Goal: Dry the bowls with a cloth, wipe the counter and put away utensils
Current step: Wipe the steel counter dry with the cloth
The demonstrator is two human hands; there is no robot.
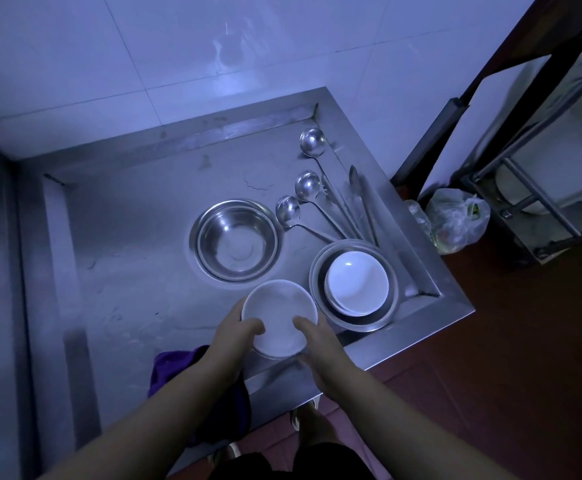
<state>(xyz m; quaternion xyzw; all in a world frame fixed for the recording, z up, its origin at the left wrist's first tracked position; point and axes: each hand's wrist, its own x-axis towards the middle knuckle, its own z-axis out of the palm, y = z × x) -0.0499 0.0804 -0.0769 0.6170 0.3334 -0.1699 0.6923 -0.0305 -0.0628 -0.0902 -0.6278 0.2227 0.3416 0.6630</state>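
Both hands, left hand (237, 336) and right hand (320, 344), grip a white bowl (279, 318) above the counter (126, 271); cloth (175, 368) lies unused, ladles (308, 187) not yet stored, little apparently done

Both forearms reach forward, close together; left hand (234, 336) and right hand (320, 344) each curl a thumb over the bowl (279, 317) rim, grip firm.

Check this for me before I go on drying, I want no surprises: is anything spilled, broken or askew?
Nothing spilled or broken shows. Both hands, left and right, hold a white bowl level. One oddity: the purple cloth lies at the counter's front edge under the left forearm, partly overhanging, and might slip off.
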